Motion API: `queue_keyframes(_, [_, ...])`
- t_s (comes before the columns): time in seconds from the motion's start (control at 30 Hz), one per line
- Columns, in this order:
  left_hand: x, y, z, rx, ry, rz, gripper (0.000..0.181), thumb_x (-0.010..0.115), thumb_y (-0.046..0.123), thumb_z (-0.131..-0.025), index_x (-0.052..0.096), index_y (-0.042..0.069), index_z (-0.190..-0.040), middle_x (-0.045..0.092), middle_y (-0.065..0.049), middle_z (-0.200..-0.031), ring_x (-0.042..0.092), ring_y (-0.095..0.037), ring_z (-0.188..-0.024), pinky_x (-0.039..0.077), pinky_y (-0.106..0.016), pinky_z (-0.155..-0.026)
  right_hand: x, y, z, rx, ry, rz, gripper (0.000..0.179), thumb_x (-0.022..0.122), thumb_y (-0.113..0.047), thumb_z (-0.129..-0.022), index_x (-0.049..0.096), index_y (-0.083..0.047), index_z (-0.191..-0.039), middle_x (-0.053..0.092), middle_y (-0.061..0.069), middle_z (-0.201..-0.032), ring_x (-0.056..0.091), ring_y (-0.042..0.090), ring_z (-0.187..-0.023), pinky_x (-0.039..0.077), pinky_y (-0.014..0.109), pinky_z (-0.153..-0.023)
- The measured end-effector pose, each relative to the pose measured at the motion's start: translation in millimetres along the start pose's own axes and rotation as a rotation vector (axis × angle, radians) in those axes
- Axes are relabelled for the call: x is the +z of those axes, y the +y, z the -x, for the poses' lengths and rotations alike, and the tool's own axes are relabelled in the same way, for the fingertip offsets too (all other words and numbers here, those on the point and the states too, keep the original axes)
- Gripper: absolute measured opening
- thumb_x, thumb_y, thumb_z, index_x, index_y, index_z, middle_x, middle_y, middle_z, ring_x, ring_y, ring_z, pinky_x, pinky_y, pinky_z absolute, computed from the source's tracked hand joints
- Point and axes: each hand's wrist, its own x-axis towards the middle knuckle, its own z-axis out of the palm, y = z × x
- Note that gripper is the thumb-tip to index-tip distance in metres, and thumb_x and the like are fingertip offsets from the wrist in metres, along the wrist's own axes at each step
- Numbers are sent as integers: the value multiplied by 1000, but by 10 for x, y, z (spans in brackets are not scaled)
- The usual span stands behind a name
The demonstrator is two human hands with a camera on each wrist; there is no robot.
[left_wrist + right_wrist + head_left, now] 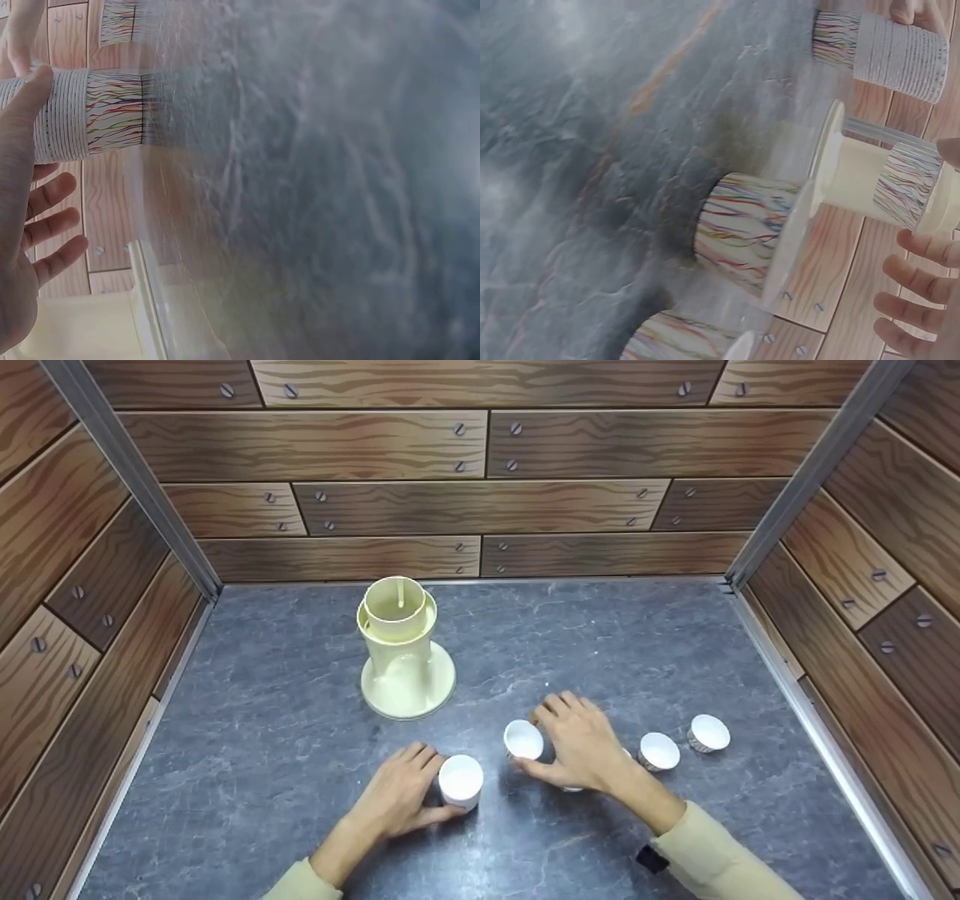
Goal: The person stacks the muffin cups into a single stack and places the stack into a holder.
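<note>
Head view: the left hand (401, 789) holds a stack of nested cups (461, 781), mouth up, its foot at the table (262, 750) in the left-wrist view. At the stack's 2 o'clock, the right hand (579, 741) pinches a single cup (523, 741) between thumb and finger; the right-wrist view shows it raised off the surface. This looks like the gathering step, the single cup not yet nested. The next move seems to call for a short carry toward 8 o'clock, then a level lowering into the stack's mouth, with the left grip steadying.

The gap between them is bare table. Two loose cups (659, 751) stand at the right hand's 3 o'clock; white edges by its wrist are too hidden to count. The cream stand (401, 690) rises at the stack's 11 o'clock, well apart. Room lies free at 9 o'clock and toward the back wall (480, 510) at 12; the right wall (862, 592) is farther off, beyond the loose cups.
</note>
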Motion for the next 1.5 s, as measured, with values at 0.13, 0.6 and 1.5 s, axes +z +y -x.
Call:
queue_keyframes(0.13, [-8, -7, -4, 1, 0, -5, 65, 75, 72, -83, 68, 17, -117, 67, 2, -104, 63, -17, -100, 57, -37, -89, -40, -38, -21, 1, 13, -38, 61, 69, -74, -82, 71, -18, -107, 67, 2, -104, 61, 23, -100, 56, 42, -86])
queue_keyframes(0.6, [-43, -39, -7, 8, -5, -7, 66, 75, 72, -82, 68, 18, -118, 68, 3, -104, 63, -17, -99, 57, -36, -88, -115, -155, -70, -15, 95, -105, 55, 71, -73, -82, 70, -22, -105, 66, -3, -103, 60, 17, -96, 54, 34, -80])
queue_keyframes(1.5, [2, -8, 13, -8, -7, -1, 65, 71, 75, -84, 69, 19, -117, 69, 3, -105, 64, -16, -101, 57, -36, -90, -252, -279, -140, -89, 206, -235, 51, 74, -67, -82, 71, -22, -104, 67, -6, -99, 61, 13, -94, 55, 31, -79])
